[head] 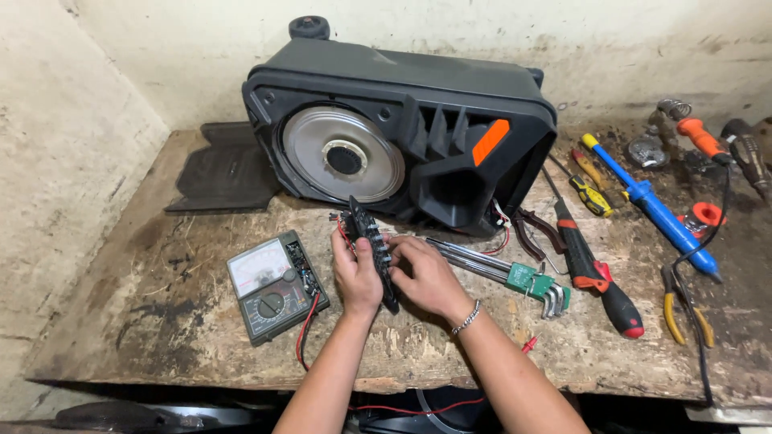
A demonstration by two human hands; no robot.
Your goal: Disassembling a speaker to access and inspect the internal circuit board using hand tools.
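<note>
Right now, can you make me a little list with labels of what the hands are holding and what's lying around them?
Left hand: holds a dark circuit board on edge
Right hand: holds the same board from the other side
Behind the board: big black speaker box lying on its side
Left of the hands: meter with a dial, red lead
Right of the hands: hex keys, red-and-black screwdriver, blue solder pump
Surface: worn wooden bench

Landmark: speaker cabinet (402,137), laid on a wooden bench (161,321).
Circuit board (371,249): gripped edge-up by left hand (358,277) and right hand (426,277), just before the cabinet.
Multimeter (273,285): front-left of cabinet.
Hex keys (515,277): front-right.
</note>
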